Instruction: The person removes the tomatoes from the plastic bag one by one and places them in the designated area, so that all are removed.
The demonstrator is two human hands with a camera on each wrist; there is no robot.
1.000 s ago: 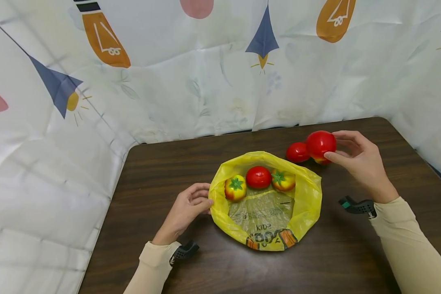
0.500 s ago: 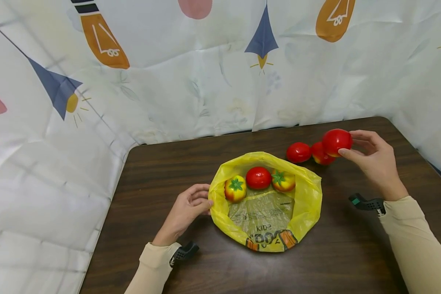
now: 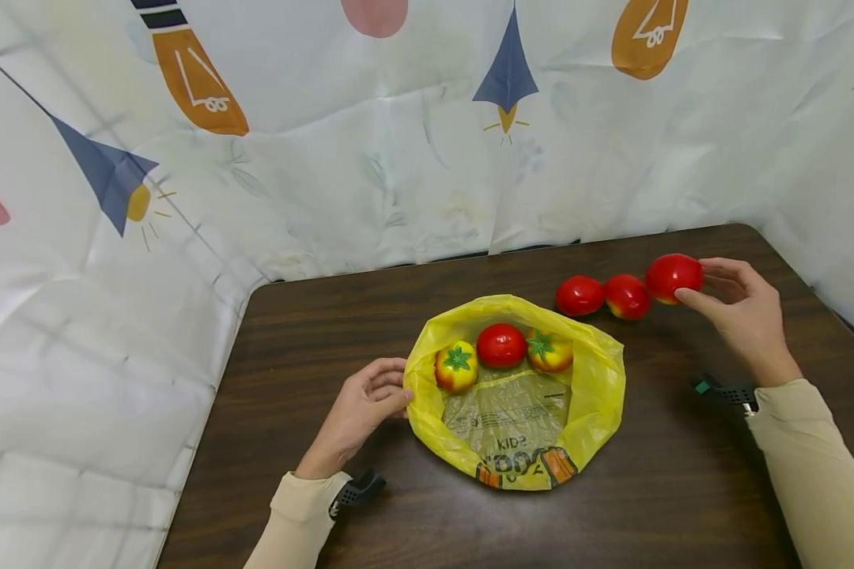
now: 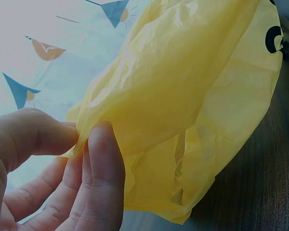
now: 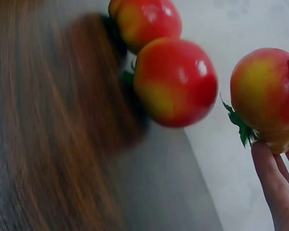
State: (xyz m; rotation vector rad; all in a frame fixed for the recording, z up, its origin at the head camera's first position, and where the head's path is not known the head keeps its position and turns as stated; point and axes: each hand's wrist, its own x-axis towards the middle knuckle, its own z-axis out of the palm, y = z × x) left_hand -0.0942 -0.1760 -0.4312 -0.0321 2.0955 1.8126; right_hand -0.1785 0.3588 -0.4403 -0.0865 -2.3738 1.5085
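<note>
A yellow plastic bag (image 3: 598, 371) stands with its mouth rolled wide on the table. Inside it lie a red tomato (image 3: 501, 345) and two yellow-red tomatoes with green leaf tops, one on the left (image 3: 456, 367) and one on the right (image 3: 550, 352). At the bag's left rim my left hand (image 3: 356, 411) pinches the plastic between thumb and fingers, plain in the left wrist view. Behind and right of the bag, my right hand (image 3: 743, 312) holds another red tomato (image 3: 674, 277), its leaf top pointing down in the right wrist view. Two more tomatoes, the outer one (image 3: 580, 295) and the inner one (image 3: 627, 297), sit beside it.
The dark wooden table (image 3: 306, 332) ends at a back edge behind the loose tomatoes. A white printed cloth (image 3: 427, 158) hangs behind and along the left side. Black wrist cameras sit on both wrists.
My right hand has moved right with its tomato, from in front of the inner loose tomato to just right of it. My left hand has stayed at the bag's rim.
</note>
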